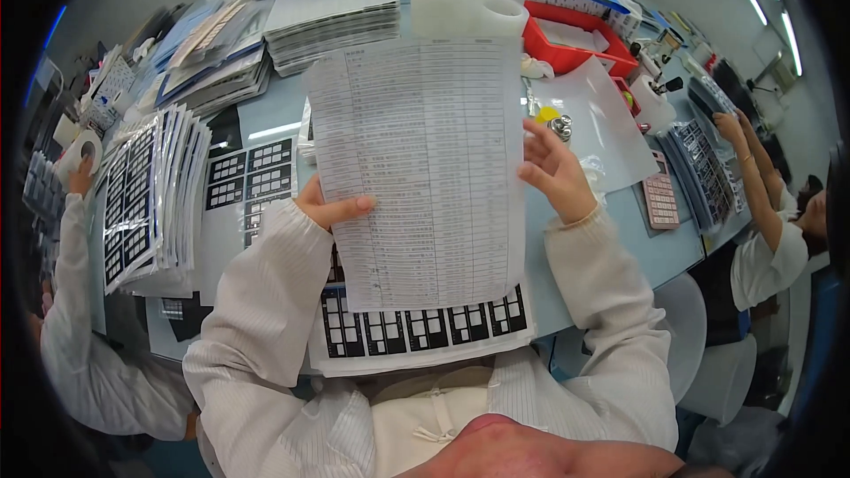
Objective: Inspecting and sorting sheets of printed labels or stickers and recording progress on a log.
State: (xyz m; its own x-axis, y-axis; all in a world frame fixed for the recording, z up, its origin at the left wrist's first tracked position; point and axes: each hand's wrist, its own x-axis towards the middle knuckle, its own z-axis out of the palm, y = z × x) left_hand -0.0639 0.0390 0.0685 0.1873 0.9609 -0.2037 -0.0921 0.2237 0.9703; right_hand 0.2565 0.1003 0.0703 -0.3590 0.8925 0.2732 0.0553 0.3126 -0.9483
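I hold up a white printed sheet [416, 168] covered with rows of fine table lines, in front of me over the table. My left hand [329, 206] grips its left edge with the thumb lying across the front. My right hand [553, 170] touches the sheet's right edge, fingers bent and spread. Beneath the sheet, at the table's near edge, lies a stack of white sheets carrying black panels with white windows [416, 332].
A fanned pile of black-and-white panel sheets [150, 199] stands at the left. Paper stacks [332, 22], tape rolls [443, 2] and a red tray [575, 49] sit at the back. A pink calculator [661, 199] lies at the right. One person works on each side.
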